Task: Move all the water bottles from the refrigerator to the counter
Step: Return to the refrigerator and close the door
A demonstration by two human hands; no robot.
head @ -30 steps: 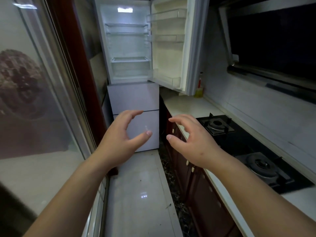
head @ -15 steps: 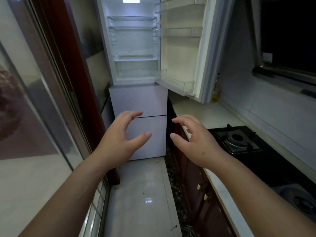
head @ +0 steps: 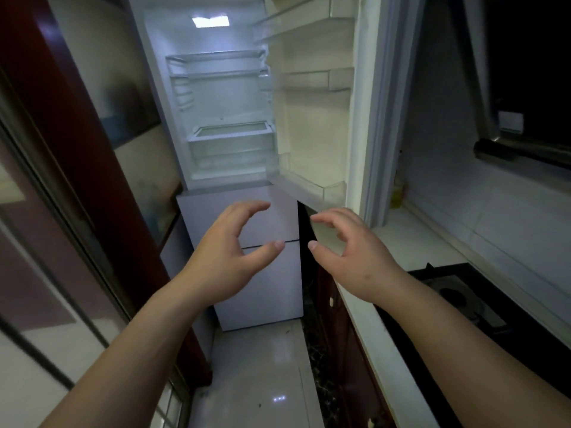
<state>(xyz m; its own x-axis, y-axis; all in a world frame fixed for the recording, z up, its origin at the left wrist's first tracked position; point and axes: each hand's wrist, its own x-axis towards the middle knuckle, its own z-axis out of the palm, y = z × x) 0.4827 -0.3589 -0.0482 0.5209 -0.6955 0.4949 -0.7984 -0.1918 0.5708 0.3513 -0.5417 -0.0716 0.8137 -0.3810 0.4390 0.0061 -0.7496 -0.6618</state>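
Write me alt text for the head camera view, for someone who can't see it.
Two bare hands, left hand and right hand, reach forward holding nothing toward a refrigerator whose upper door stands open; no bottles show on its lit shelves. A pale counter with a black stove runs along the right.

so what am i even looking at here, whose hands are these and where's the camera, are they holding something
There is no machine here. A person wears a camera on the head, looking forward and down, so the arms reaching in from the bottom are their own. The left hand and right hand float in front, fingers loosely curled, holding nothing. Ahead stands a refrigerator with its upper door swung open; the shelves I can see look bare, with no water bottles visible. On the right runs a pale counter with a black gas stove, and a small yellowish bottle stands in the far corner.
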